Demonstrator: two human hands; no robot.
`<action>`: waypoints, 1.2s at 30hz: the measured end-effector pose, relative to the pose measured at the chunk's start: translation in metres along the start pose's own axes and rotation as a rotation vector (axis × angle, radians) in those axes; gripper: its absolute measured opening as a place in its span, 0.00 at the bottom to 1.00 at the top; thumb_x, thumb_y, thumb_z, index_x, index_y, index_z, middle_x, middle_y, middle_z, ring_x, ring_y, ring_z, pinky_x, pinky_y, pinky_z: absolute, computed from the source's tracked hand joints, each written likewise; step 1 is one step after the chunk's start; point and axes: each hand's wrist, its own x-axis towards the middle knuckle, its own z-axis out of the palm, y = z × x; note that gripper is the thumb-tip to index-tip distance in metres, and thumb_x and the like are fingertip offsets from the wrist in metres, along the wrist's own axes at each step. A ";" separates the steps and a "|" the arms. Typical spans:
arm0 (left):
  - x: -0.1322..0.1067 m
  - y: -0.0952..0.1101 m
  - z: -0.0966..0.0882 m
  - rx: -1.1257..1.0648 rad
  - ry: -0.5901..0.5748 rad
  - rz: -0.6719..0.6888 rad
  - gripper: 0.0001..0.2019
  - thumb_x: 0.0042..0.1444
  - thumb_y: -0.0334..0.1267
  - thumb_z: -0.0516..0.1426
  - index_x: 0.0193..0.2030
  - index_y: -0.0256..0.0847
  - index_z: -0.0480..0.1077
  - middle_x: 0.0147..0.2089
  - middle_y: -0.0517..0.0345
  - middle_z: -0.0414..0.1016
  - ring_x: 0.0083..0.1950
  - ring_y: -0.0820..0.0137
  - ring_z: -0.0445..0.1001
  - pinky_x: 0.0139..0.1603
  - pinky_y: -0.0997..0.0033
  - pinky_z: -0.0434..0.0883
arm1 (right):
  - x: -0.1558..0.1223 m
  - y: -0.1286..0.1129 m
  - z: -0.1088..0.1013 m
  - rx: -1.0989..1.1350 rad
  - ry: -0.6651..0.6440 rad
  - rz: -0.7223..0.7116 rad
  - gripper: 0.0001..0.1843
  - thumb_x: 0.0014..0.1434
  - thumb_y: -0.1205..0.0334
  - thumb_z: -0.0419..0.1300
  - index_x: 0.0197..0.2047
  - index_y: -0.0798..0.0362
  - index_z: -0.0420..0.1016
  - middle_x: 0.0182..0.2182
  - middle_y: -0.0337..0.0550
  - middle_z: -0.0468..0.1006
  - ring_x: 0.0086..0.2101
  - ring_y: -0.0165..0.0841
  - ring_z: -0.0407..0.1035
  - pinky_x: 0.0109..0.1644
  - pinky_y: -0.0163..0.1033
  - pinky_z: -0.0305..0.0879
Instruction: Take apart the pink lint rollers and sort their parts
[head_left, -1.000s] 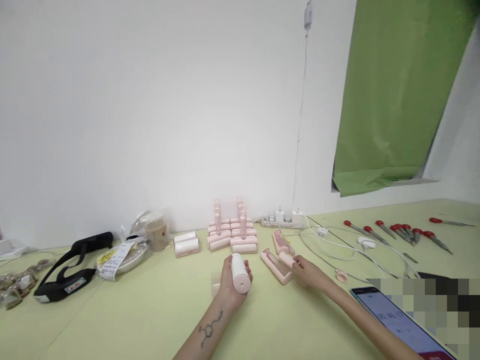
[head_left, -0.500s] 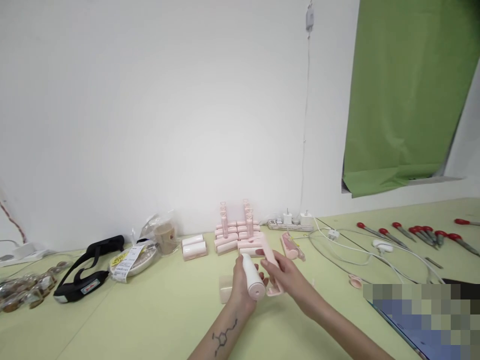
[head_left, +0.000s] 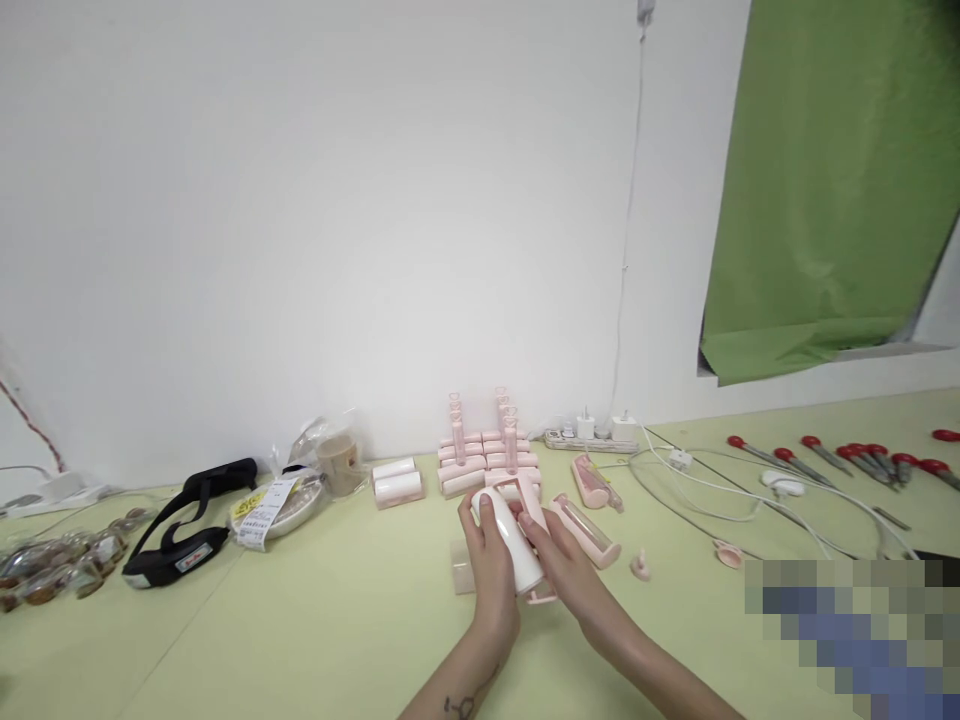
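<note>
My left hand (head_left: 489, 572) is closed around a white sticky-paper roll (head_left: 517, 555), tilted with its lower end towards me. My right hand (head_left: 574, 568) grips a pink lint roller frame (head_left: 529, 496) against the roll's right side; whether the roll is seated in it is hidden. Just right of my right hand lies a pink case with a clear window (head_left: 586, 530), and beyond it a small pink knob-like part (head_left: 640, 566). A translucent beige piece (head_left: 462, 568) rests left of my left hand. Behind my hands, pink lint rollers (head_left: 463, 466) lie in two stacked columns.
Two white rolls (head_left: 397, 488) lie left of the stack. Further left are a bagged cup (head_left: 339, 466), a wrapped dish (head_left: 304, 497) and a black strap device (head_left: 174, 568). A power strip (head_left: 592, 440), white cables (head_left: 739, 515) and red-handled tools (head_left: 802, 465) spread along the right.
The roll and the pink frame have come together, with the frame now against the roll's right side. My left fingers have shifted over the roll's top. The view has turned slightly left.
</note>
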 end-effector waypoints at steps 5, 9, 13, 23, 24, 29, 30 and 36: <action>-0.002 -0.002 0.002 -0.015 -0.071 -0.015 0.13 0.52 0.45 0.52 0.44 0.47 0.62 0.37 0.59 0.71 0.34 0.70 0.71 0.31 0.77 0.67 | -0.001 0.000 -0.004 0.027 0.053 -0.044 0.22 0.52 0.48 0.52 0.48 0.49 0.65 0.41 0.45 0.73 0.40 0.41 0.68 0.29 0.37 0.68; -0.003 -0.009 0.004 -0.016 -0.068 -0.064 0.14 0.51 0.47 0.53 0.44 0.48 0.61 0.41 0.58 0.70 0.38 0.69 0.71 0.33 0.77 0.68 | -0.005 -0.006 -0.006 -0.015 0.077 -0.054 0.21 0.51 0.48 0.53 0.45 0.50 0.65 0.39 0.44 0.72 0.39 0.40 0.68 0.29 0.37 0.68; -0.003 -0.013 0.008 -0.011 -0.044 -0.156 0.17 0.51 0.51 0.50 0.46 0.47 0.59 0.38 0.57 0.71 0.32 0.69 0.72 0.28 0.76 0.68 | -0.001 -0.005 -0.008 -0.015 0.035 0.034 0.22 0.51 0.46 0.52 0.45 0.50 0.62 0.33 0.42 0.71 0.33 0.39 0.69 0.22 0.35 0.67; 0.000 0.001 -0.010 0.213 -0.385 -0.071 0.30 0.39 0.42 0.62 0.49 0.43 0.56 0.35 0.55 0.72 0.34 0.67 0.71 0.34 0.73 0.66 | -0.005 0.010 -0.032 -0.152 -0.117 -0.101 0.20 0.58 0.47 0.43 0.49 0.46 0.59 0.39 0.43 0.70 0.35 0.34 0.68 0.35 0.38 0.67; 0.001 0.003 -0.015 0.281 -0.442 -0.085 0.29 0.38 0.42 0.63 0.48 0.42 0.57 0.35 0.56 0.72 0.34 0.67 0.71 0.34 0.73 0.66 | -0.004 0.008 -0.042 -0.189 -0.135 -0.127 0.19 0.58 0.48 0.42 0.47 0.47 0.61 0.37 0.42 0.71 0.34 0.34 0.67 0.38 0.39 0.66; -0.004 0.006 -0.032 0.830 -0.680 -0.053 0.27 0.30 0.43 0.65 0.41 0.41 0.64 0.37 0.58 0.70 0.38 0.64 0.67 0.35 0.71 0.64 | 0.001 -0.018 -0.075 -0.672 -0.294 -0.230 0.09 0.50 0.55 0.55 0.33 0.49 0.69 0.28 0.38 0.71 0.27 0.31 0.64 0.28 0.33 0.58; -0.006 0.005 -0.033 0.908 -0.749 -0.062 0.29 0.29 0.43 0.65 0.42 0.42 0.64 0.38 0.59 0.69 0.39 0.64 0.67 0.35 0.71 0.64 | 0.000 -0.022 -0.077 -0.809 -0.333 -0.247 0.07 0.46 0.58 0.57 0.30 0.50 0.69 0.26 0.37 0.71 0.26 0.30 0.63 0.26 0.32 0.56; -0.018 0.002 -0.028 1.150 -0.945 0.049 0.25 0.37 0.46 0.61 0.45 0.48 0.62 0.41 0.61 0.70 0.41 0.63 0.67 0.38 0.70 0.62 | -0.020 -0.026 -0.077 -1.164 -0.522 -0.194 0.08 0.39 0.58 0.57 0.23 0.53 0.66 0.19 0.37 0.68 0.20 0.29 0.59 0.21 0.32 0.45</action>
